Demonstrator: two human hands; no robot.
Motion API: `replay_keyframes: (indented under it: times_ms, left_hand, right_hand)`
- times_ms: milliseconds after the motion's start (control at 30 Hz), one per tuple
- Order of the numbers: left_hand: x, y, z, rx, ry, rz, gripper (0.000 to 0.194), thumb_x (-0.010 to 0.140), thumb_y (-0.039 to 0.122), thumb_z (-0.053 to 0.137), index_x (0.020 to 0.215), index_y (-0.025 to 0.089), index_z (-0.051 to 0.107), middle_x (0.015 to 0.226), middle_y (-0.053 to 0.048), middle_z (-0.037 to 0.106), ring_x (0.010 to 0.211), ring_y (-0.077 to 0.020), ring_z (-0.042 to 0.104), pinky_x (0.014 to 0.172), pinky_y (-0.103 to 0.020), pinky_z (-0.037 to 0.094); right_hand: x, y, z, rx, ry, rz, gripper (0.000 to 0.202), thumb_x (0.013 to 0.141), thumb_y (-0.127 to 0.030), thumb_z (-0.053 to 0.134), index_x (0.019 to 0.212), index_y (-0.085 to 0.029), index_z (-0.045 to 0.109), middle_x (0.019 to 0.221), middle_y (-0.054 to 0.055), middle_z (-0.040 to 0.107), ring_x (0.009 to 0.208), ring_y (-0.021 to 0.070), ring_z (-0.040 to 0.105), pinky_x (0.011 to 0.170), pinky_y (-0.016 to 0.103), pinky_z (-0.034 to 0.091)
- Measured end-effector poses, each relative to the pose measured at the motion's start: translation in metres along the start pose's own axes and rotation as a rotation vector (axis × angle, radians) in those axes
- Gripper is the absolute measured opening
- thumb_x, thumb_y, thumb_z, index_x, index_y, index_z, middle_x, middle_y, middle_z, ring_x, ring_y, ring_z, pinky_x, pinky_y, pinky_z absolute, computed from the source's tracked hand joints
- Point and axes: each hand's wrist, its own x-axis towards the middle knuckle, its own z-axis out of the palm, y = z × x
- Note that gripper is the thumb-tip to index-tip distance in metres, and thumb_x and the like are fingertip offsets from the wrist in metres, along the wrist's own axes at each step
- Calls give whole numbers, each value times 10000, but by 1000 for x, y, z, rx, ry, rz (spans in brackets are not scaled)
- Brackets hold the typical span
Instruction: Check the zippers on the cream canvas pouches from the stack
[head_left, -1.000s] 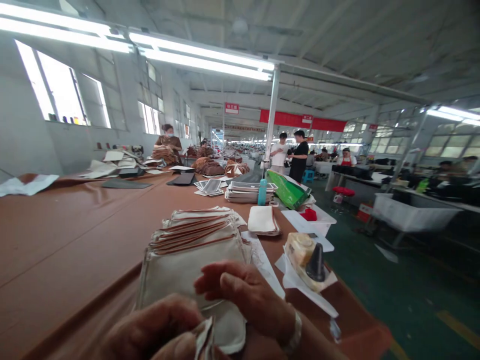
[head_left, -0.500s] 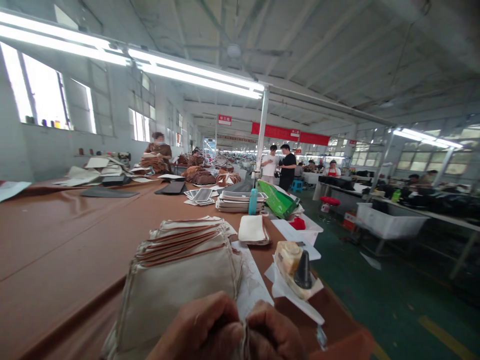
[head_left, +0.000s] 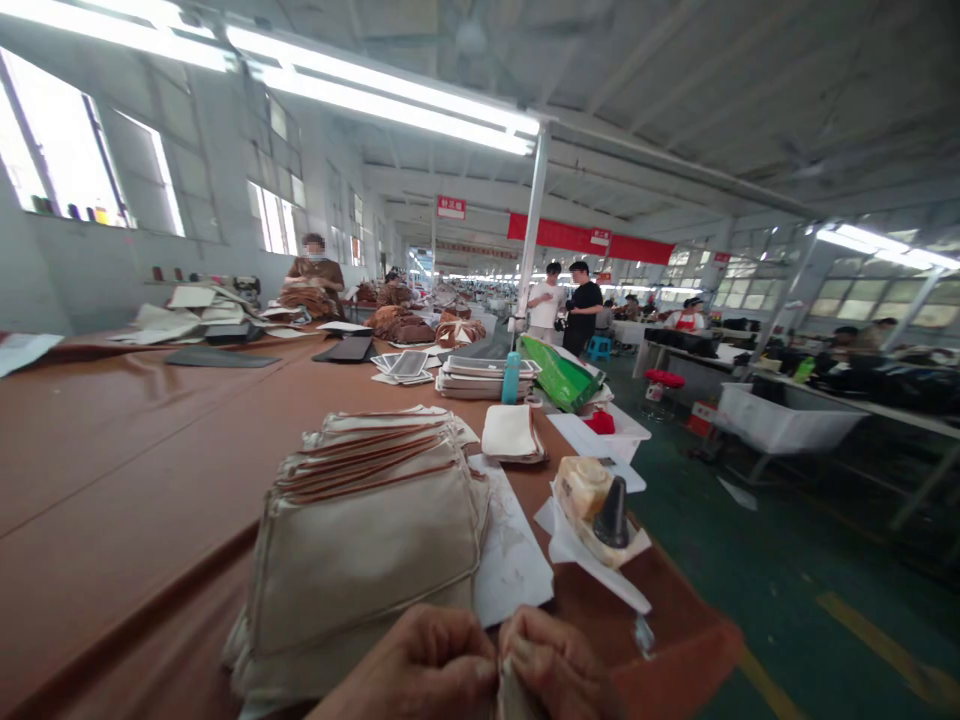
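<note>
At the bottom edge my left hand [head_left: 420,670] and my right hand [head_left: 559,665] are pressed together, both pinching a small pale fabric piece [head_left: 510,695] between the fingertips. Most of that piece is hidden by the fingers and the frame edge. Just beyond the hands lies a fanned stack of beige fabric panels [head_left: 367,530] with brown edging on the brown table [head_left: 135,450]. A white paper sheet [head_left: 510,560] lies to the right of the stack.
A glue bottle with a black cone tip [head_left: 600,510] lies on white paper near the table's right edge. Farther off are a small beige stack [head_left: 511,433], a teal bottle [head_left: 511,377] and a green bag [head_left: 562,375]. People stand and sit in the distance.
My right hand has left the top of the fabric stack and joined the left hand at the bottom edge. The view has shifted slightly, and both hands sit lower in the frame.
</note>
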Motion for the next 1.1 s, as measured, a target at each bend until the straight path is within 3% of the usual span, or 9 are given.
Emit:
replay_keyframes:
  times_ms: [100,233,400,567,667,767,933,1100]
  left_hand:
    - [-2,-1,4,78,33,8,240,828,334,570,700,131,552,605,40,389,568,-88,276,500,-217,217]
    - [-8,2,5,177,43,-36,220,857,310,531,742,128,579,632,42,382,586,-91,284,494,-209,218]
    - [-8,5,4,220,54,-54,190,849,271,534,754,126,610,632,37,441,577,-84,325,484,-188,235]
    - [-3,5,5,269,54,-43,183,838,251,521,743,129,619,623,35,465,572,-84,346,478,-183,249]
    - [-1,7,6,335,60,-32,201,847,254,501,742,127,617,630,27,481,580,-87,365,486,-187,258]
    - [-1,11,8,424,80,5,178,834,220,483,731,129,596,633,29,479,588,-88,364,494,-188,264]
    - [1,14,7,501,79,40,171,826,209,478,705,136,574,647,29,476,603,-90,369,496,-187,258]
    - [4,10,-2,279,-20,-48,170,818,276,548,796,132,636,668,30,483,615,-98,380,507,-192,271]
  right_hand:
    - [-10,-8,10,123,29,63,469,837,-619,589,705,-194,445,588,-61,366,515,85,271,480,218,218]
    - [-18,-17,10,90,20,47,452,917,-599,494,756,-177,494,643,-45,379,565,98,281,505,215,252]
    - [-16,-13,2,244,-80,144,300,817,-416,701,823,-170,529,675,-29,494,555,84,356,517,205,249]
    - [-13,-10,2,415,-45,201,211,788,-310,682,759,-155,541,586,-35,499,493,73,364,478,192,232]
    - [-12,-17,-1,348,-63,189,281,827,-414,647,786,-151,556,624,-28,487,532,86,361,503,204,265]
    - [-10,-25,-5,111,-80,136,365,812,-493,668,772,-154,541,664,-24,471,595,100,366,545,222,284]
    - [-8,-28,-6,-117,-42,156,309,816,-407,680,728,-144,544,657,-18,496,597,96,363,527,226,259]
    - [-12,-25,-8,-177,27,136,220,833,-320,653,737,-145,560,680,-11,526,604,99,384,520,223,276]
